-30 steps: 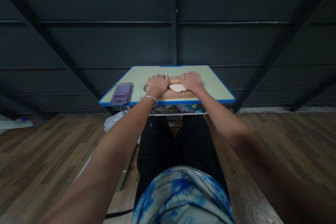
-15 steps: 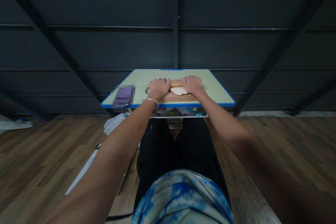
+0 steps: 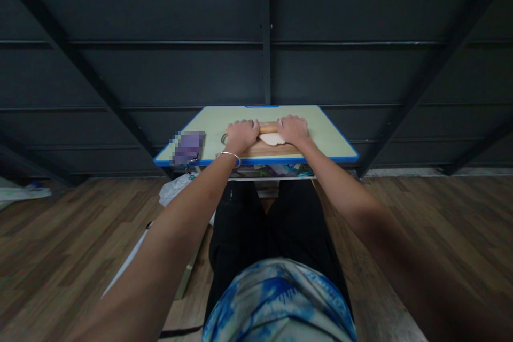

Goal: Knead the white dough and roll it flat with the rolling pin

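My left hand (image 3: 243, 134) and my right hand (image 3: 293, 129) are both closed around a wooden rolling pin (image 3: 268, 129), one near each end. The pin lies crosswise over a flat piece of pale dough (image 3: 272, 139), whose near part shows below it. Under the dough is a wooden cutting board (image 3: 268, 149), with a dark ring-shaped handle (image 3: 224, 139) showing at its left beside my left hand. How far the dough reaches beyond the pin is hidden.
The board rests on a small pale table (image 3: 332, 141) with a blue edge. A purple item (image 3: 189, 145), blurred out, lies at its left. Packed things (image 3: 276, 170) fill the shelf beneath. A white plastic bag (image 3: 173, 188) is on the left, and a dark panelled wall (image 3: 192, 69) stands behind.
Almost nothing differs. Both hands keep their hold on the rolling pin over the dough, and the view has shifted very slightly.
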Demonstrator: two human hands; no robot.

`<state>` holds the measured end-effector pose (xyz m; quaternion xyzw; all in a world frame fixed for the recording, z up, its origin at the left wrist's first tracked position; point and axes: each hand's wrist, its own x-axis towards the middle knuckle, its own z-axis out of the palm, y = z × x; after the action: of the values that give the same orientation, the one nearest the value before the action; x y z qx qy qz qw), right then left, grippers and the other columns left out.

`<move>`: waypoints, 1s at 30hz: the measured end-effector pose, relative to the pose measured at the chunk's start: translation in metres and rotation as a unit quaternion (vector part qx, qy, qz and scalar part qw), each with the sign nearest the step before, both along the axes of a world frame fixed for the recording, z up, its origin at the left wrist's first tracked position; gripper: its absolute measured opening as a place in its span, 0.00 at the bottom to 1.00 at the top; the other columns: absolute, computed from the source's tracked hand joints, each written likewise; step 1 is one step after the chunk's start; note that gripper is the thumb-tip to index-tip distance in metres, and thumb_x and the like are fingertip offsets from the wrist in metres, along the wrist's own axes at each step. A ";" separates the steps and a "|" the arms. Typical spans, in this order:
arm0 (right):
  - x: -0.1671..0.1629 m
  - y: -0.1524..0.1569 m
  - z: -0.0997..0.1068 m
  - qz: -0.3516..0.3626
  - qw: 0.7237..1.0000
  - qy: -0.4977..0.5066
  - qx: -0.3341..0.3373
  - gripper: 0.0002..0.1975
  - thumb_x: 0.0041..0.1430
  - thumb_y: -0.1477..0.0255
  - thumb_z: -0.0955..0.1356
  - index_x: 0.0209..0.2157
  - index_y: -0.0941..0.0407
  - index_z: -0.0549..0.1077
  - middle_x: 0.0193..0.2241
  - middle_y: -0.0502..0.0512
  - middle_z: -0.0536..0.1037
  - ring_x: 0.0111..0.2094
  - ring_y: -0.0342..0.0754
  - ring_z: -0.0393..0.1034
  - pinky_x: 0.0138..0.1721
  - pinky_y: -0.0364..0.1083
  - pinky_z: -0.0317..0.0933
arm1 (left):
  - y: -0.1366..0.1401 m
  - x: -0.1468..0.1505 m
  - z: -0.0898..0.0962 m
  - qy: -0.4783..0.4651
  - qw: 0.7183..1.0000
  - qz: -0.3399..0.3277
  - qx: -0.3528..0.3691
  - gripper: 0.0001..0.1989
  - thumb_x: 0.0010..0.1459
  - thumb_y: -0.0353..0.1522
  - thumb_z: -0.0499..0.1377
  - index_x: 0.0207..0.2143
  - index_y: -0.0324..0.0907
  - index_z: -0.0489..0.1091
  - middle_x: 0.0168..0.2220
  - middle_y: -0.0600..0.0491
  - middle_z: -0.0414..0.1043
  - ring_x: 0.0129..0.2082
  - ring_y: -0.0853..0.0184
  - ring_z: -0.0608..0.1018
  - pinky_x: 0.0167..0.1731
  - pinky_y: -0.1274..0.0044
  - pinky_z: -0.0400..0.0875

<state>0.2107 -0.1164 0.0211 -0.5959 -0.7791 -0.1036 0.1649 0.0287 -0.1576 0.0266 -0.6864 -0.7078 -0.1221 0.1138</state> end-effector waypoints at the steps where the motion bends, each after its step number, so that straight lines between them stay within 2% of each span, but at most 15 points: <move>1: 0.000 0.000 0.000 0.000 1.000 0.002 0.002 0.30 0.79 0.63 0.53 0.54 0.62 0.82 0.53 0.72 0.82 0.53 0.61 0.76 0.55 0.55 0.63 | 0.000 0.000 0.000 -0.005 1.000 0.002 0.002 0.36 0.76 0.44 0.35 0.55 0.35 0.79 0.53 0.33 0.80 0.54 0.47 0.80 0.52 0.61 0.69; 12: 0.001 -0.001 -0.001 -0.005 1.000 0.014 0.001 0.31 0.80 0.61 0.53 0.54 0.61 0.83 0.52 0.72 0.83 0.53 0.61 0.77 0.55 0.53 0.63 | 0.001 0.001 -0.001 -0.029 0.999 0.017 0.006 0.37 0.76 0.46 0.35 0.52 0.36 0.80 0.52 0.34 0.81 0.51 0.46 0.80 0.50 0.60 0.69; 18: 0.000 -0.002 0.000 -0.016 1.000 0.015 0.003 0.32 0.80 0.61 0.53 0.55 0.64 0.82 0.52 0.74 0.83 0.53 0.62 0.78 0.55 0.53 0.63 | 0.000 0.000 -0.002 -0.019 1.000 -0.019 0.002 0.34 0.76 0.43 0.36 0.60 0.39 0.76 0.55 0.34 0.79 0.55 0.44 0.77 0.52 0.58 0.67; 24: 0.000 -0.001 0.000 -0.021 1.000 0.014 0.003 0.31 0.80 0.61 0.53 0.55 0.65 0.82 0.52 0.74 0.83 0.54 0.63 0.77 0.56 0.52 0.62 | 0.007 0.000 -0.005 -0.040 0.999 0.002 0.000 0.35 0.76 0.45 0.36 0.60 0.39 0.77 0.55 0.34 0.78 0.55 0.43 0.77 0.52 0.56 0.67; 30: 0.000 -0.003 0.000 -0.017 1.000 0.015 0.016 0.30 0.80 0.64 0.54 0.52 0.65 0.83 0.51 0.73 0.83 0.52 0.62 0.78 0.54 0.51 0.62 | 0.006 -0.002 -0.006 -0.032 0.999 -0.009 0.008 0.34 0.76 0.44 0.36 0.60 0.39 0.77 0.54 0.34 0.78 0.55 0.44 0.77 0.52 0.57 0.67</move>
<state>0.2110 -0.1192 0.0209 -0.6078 -0.7645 -0.1098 0.1846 0.0270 -0.1520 0.0201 -0.6873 -0.7042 -0.1506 0.0951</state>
